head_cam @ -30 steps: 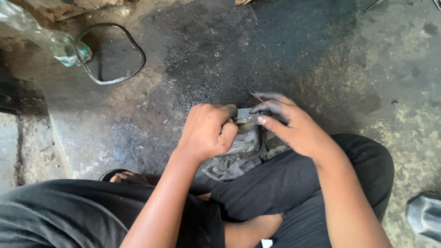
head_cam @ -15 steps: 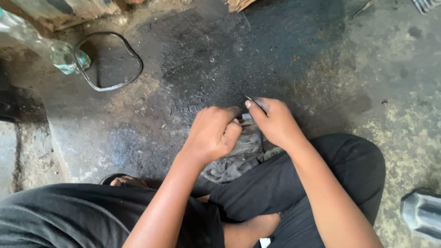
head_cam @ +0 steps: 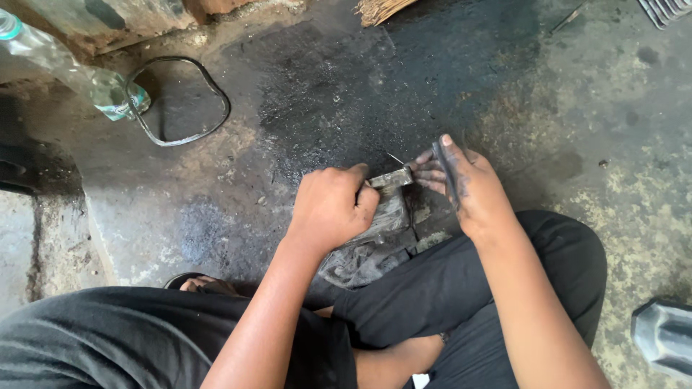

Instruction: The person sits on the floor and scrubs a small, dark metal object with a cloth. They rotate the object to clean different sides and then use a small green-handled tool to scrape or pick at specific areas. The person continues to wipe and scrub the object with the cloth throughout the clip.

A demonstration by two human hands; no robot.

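Head view looks down at a person seated on a grimy, oil-stained floor [head_cam: 548,108], legs folded in dark trousers. The left hand [head_cam: 333,205] is clenched into a fist around a dirty grey metal part [head_cam: 386,216] that rests on the floor just in front of the knees, with its upper edge showing at the knuckles. The right hand [head_cam: 461,184] has drawn off to the right of the part; its blackened fingers are loosely spread and extended, and a thin dark strip [head_cam: 445,169] lies along them, apparently pinned under the thumb. A fine wire-like sliver [head_cam: 395,158] sticks up near the top of the part.

Half a second ago the right hand was closed and pressed against the left, over the part's top edge; now the two hands are apart, which suggests the strip has come away from the part. A second ago the right fingers were pinching at that same edge.

Further off lie a clear plastic bottle [head_cam: 86,79] and a black rubber ring [head_cam: 180,101], touching each other, with a grey ribbed object [head_cam: 663,338] at the lower right.
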